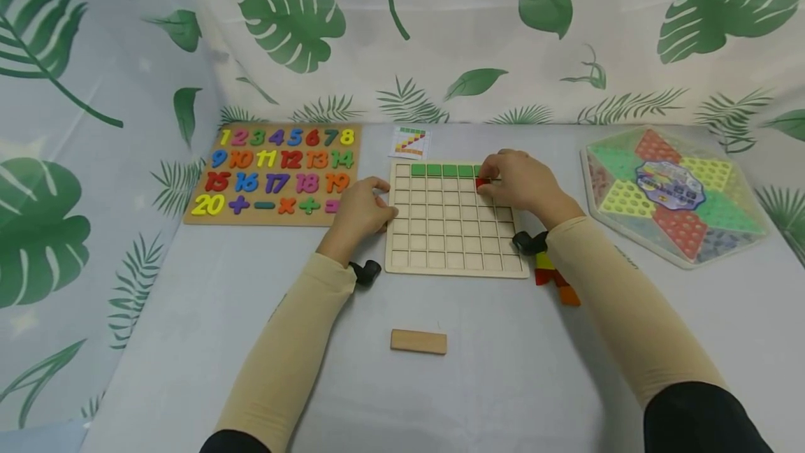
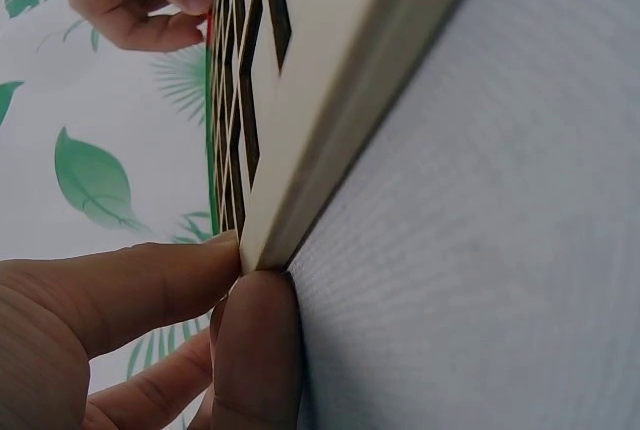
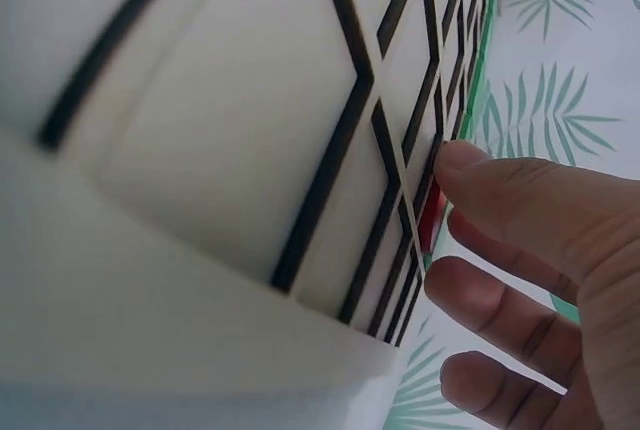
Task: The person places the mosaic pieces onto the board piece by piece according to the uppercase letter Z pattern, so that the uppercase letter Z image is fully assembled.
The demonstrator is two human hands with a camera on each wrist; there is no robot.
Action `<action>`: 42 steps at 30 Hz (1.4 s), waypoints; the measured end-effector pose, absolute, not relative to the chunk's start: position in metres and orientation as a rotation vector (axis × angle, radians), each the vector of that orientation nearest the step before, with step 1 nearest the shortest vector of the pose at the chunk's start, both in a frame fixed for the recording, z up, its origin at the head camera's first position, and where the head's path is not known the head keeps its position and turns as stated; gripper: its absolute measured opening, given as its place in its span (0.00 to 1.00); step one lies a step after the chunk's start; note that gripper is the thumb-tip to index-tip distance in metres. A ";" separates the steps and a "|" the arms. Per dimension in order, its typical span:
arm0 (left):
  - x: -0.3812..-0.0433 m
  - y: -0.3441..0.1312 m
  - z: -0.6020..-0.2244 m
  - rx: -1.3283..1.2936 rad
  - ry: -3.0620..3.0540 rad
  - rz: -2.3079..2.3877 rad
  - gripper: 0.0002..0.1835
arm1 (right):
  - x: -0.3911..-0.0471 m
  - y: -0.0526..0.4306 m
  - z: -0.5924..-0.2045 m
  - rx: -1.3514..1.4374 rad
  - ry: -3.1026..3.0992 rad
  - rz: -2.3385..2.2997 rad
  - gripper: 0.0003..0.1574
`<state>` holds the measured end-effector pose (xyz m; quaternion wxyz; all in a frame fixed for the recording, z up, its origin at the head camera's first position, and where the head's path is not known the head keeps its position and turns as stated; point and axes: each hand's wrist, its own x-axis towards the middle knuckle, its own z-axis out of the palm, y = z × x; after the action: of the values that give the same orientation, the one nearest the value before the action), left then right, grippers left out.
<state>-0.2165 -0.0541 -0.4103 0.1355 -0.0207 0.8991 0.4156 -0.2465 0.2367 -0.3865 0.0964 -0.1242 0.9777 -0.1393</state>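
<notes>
A square wooden grid board [image 1: 453, 265] lies flat, with a row of green tiles [image 1: 443, 170] along its far edge. At the board's left edge, my left hand [image 1: 360, 214] holds the rim between thumb and a finger [image 2: 150, 290]. My right hand [image 1: 520, 184] is over the far right part of the grid and pinches a red tile [image 1: 481, 182] just below the right end of the green row. In the right wrist view, the red tile [image 3: 432, 218] shows between thumb and fingers, right at the grid.
Red, yellow and orange pieces [image 1: 560, 284] lie beside the board, partly under the right forearm. A plain wooden block [image 1: 418, 342] lies in front. A pattern card [image 1: 411, 142] sits behind the board. A number puzzle [image 1: 277, 215] is at left, a hexagonal game box [image 1: 676, 194] at right.
</notes>
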 end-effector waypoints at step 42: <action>-0.216 -0.054 -0.410 -0.052 2.606 1.194 0.27 | -0.148 0.354 -0.386 -0.341 2.844 -0.364 0.19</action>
<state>-0.2155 -0.0544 -0.4099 0.1370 -0.0181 0.9004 0.4126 -0.1482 0.3537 -0.3858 0.1270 -0.1173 0.9770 -0.1251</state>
